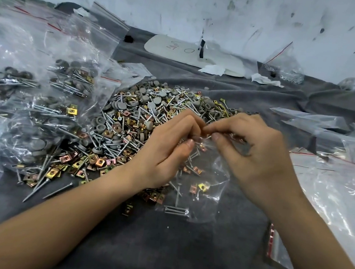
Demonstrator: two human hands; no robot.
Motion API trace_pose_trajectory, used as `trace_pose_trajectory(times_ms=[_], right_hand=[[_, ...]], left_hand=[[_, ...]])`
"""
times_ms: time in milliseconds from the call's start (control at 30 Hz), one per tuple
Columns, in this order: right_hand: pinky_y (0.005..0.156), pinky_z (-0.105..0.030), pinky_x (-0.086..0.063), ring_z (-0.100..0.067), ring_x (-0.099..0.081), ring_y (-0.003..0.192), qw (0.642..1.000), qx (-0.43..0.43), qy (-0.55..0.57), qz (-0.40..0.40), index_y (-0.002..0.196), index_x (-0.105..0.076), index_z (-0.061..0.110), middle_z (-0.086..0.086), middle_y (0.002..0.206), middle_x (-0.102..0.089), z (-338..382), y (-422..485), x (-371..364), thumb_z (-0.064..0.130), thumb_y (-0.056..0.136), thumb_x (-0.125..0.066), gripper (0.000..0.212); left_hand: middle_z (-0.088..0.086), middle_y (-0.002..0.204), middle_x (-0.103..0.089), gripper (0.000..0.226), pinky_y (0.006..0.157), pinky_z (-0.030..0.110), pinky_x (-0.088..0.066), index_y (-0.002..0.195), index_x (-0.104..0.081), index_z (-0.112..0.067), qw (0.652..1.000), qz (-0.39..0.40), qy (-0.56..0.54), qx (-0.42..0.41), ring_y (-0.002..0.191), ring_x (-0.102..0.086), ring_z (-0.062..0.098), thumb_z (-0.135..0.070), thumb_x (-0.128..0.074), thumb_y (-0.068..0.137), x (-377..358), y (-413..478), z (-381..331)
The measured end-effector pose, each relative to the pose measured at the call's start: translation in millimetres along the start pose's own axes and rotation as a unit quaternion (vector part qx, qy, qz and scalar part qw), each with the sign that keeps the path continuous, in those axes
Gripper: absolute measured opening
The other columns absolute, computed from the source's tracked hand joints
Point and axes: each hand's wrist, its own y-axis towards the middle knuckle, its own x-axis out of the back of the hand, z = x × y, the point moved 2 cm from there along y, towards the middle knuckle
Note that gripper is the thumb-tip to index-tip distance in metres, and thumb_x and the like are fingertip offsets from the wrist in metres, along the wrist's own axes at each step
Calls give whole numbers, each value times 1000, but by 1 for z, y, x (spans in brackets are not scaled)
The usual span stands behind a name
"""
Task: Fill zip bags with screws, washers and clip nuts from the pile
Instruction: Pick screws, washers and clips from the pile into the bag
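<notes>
the left hand (pixel 165 148) and right hand (pixel 257 158) are meeting, curled fingers pinching the mouth of a clear zip bag (pixel 209 179) holding a few screws (pixel 176 210) and clip nuts (pixel 202 186), lying on the grey cloth (pixel 157 244) at the pile (pixel 143 111)'s near edge; filled bags (pixel 42 94) are lying left.

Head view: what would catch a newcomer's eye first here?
The pile of screws, washers and clip nuts glitters mid-table. In front of it, the left hand and right hand pinch the top of a clear bag holding a few parts. Filled bags heap at the left.
</notes>
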Motion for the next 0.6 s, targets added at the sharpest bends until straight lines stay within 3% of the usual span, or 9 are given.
trace_pose_trajectory(times_ms=[133, 267, 367, 433, 500, 567, 600], right_hand=[[83, -22, -49, -8, -61, 94, 997, -12, 67, -34, 108, -67, 20, 5, 100, -67, -4, 1, 3, 15, 91, -60, 19], [69, -19, -49, -1, -61, 77, 985, -119, 104, -69, 90, -68, 30, 13, 83, -67, -28, 4, 0, 11, 93, -56, 23], [71, -31, -52, -16, -65, 79, 964, -233, 126, 11, 85, -68, 24, 1, 82, -70, -51, 0, -19, 12, 92, -58, 17], [79, -37, -52, -24, -66, 85, 957, -262, 71, 98, 90, -71, 16, -5, 88, -70, -61, -6, -35, 14, 87, -66, 6], [83, -37, -52, -22, -65, 86, 954, -248, 41, 166, 93, -71, 12, -3, 90, -69, -64, -12, -50, 16, 82, -73, 12], [80, -36, -52, -22, -63, 83, 957, -219, 5, 191, 81, -68, 16, 0, 84, -64, -62, -13, -58, 15, 80, -75, 7], [78, -35, -51, -23, -61, 81, 960, -203, -30, 190, 73, -62, 22, 1, 81, -61, -59, -12, -59, 15, 80, -74, 15]], left_hand=[[16, 85, -52, 15, 70, 21, -36, 80, -46, -6, 1000, -13, -11, -4, 78, -48, 18, -14, -36, 88, 1, 2, 1], [14, 88, -55, 14, 72, 22, -39, 82, -47, -6, 999, -42, -17, 0, 82, -51, 20, -12, -36, 87, 4, 2, 0], [12, 88, -54, 12, 69, 28, -41, 81, -45, -8, 998, -56, -22, 10, 81, -51, 23, -13, -35, 86, 5, 1, 0], [7, 88, -53, 9, 67, 30, -41, 82, -43, -12, 998, -61, -22, 18, 80, -50, 20, -15, -35, 86, 5, 0, 0], [7, 88, -53, 10, 66, 32, -40, 82, -42, -12, 997, -63, -29, 28, 80, -50, 19, -16, -34, 86, 4, 0, 0], [9, 87, -53, 11, 66, 32, -40, 81, -43, -12, 997, -66, -31, 35, 79, -50, 21, -16, -34, 86, 4, 1, 0], [9, 87, -53, 11, 66, 31, -40, 81, -43, -12, 997, -68, -29, 38, 79, -50, 21, -16, -34, 86, 4, 1, 1]])
